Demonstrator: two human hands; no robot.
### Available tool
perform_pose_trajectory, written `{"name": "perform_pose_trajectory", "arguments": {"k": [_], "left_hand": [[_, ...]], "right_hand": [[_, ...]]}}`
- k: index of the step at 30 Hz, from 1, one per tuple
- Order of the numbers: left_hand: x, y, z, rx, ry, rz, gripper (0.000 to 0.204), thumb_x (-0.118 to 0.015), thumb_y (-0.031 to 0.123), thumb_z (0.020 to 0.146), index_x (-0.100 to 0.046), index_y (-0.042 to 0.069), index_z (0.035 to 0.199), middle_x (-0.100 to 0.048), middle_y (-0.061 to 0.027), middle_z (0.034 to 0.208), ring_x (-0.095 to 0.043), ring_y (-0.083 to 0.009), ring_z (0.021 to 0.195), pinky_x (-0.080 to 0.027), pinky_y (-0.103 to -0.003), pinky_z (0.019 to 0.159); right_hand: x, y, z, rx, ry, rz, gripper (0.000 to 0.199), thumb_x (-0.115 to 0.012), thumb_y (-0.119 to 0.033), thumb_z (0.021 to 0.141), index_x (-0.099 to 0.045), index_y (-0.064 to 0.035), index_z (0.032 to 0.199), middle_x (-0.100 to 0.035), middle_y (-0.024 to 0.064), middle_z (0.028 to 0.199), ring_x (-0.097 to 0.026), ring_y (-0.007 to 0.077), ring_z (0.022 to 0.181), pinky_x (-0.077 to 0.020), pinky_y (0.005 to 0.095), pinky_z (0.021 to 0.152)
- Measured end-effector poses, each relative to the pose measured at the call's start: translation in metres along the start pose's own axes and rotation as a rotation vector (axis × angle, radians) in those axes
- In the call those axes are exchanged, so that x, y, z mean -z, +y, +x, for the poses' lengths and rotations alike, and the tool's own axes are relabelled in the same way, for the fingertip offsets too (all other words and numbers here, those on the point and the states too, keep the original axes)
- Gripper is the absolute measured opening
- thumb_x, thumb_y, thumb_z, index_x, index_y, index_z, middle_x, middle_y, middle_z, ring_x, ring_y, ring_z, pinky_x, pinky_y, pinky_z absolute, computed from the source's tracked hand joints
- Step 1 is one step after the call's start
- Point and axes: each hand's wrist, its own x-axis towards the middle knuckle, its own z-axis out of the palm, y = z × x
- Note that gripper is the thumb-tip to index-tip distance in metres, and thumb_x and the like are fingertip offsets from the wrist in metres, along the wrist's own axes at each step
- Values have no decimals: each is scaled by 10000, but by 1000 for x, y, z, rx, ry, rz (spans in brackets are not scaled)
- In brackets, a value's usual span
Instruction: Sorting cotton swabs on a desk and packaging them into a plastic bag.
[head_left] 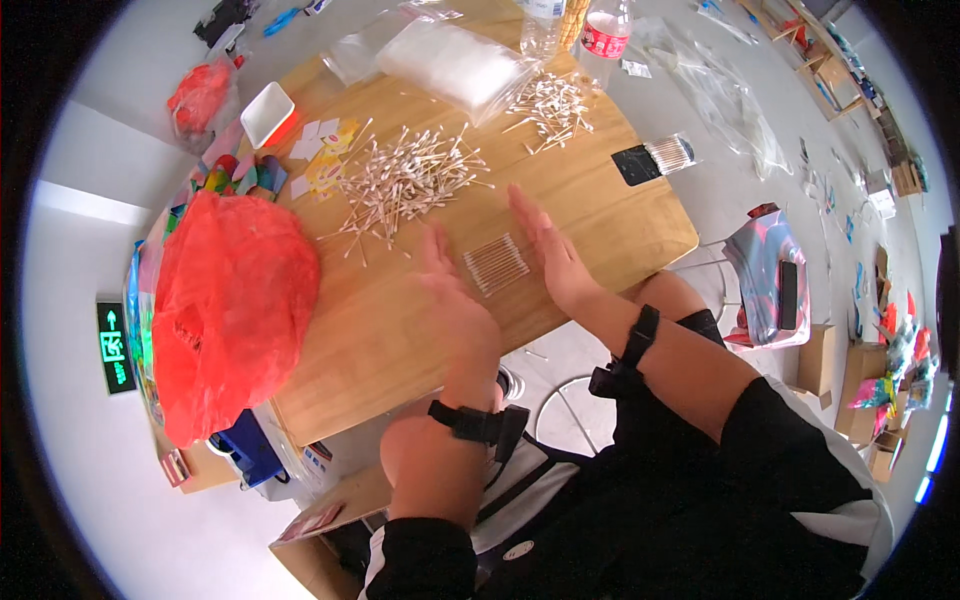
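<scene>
On the wooden table [600, 215], a neat row of cotton swabs [496, 265] lies side by side between my two hands. To the left of the row is my left hand [448, 285], somewhat blurred, its fingers stretched forward and nothing seen in it. My right hand [548, 245] stands on edge just right of the row, fingers straight and palm turned toward the swabs. Beyond my left hand spreads a large loose pile of cotton swabs [410, 180]. A smaller pile of swabs [552, 107] lies farther back to the right.
A red plastic bag [235, 310] bulges at the table's left. Clear plastic packaging [455, 65] and bottles [605, 40] stand at the back. Swabs on a black card [637, 166] rest at the right edge. A white tray [268, 113] and small cards [325, 165] lie far left.
</scene>
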Motion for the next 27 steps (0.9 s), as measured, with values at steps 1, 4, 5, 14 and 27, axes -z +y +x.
{"name": "perform_pose_trajectory", "arguments": {"k": [1,4,5,14,27], "left_hand": [[-3,-4,-1,-24,-5,-33,828,-107,630,1052,-157,4,1592,-213,-197,1653,-181,-292,1540,-104,-407,1252],[-7,-6,-4,-54,-25,-59,825,-111,632,1051,-109,23,1608,-149,-170,1678,-139,-281,1550,-94,-404,1252],[-8,-5,-4,-61,-39,-54,824,-112,635,1050,-95,34,1612,-131,-158,1684,-124,-277,1553,-92,-406,1252],[7,-24,6,-46,-21,-161,875,-139,693,1023,-115,47,1613,-184,-161,1674,-148,-283,1550,-74,-416,1252],[1,-16,11,-16,15,-197,901,-158,705,1015,-238,-4,1565,-324,-224,1603,-269,-307,1510,-122,-413,1261]], "right_hand": [[-2,5,1,15,-9,86,673,-231,-460,1101,-175,-16,1604,-156,161,1682,-134,283,1560,-67,406,1263],[-10,12,1,15,12,227,667,-179,-435,1108,-120,4,1607,-114,147,1693,-109,266,1566,-48,382,1265],[-12,14,1,0,41,279,666,-174,-429,1108,-114,10,1605,-111,154,1692,-104,271,1566,-43,383,1266],[-7,6,0,79,-22,0,619,-268,-405,1116,-206,-28,1603,-229,149,1665,-186,261,1547,-125,380,1254],[2,2,12,-33,-29,197,679,-478,-355,1065,-221,0,1585,-221,155,1666,-173,287,1554,-135,426,1266]]}}
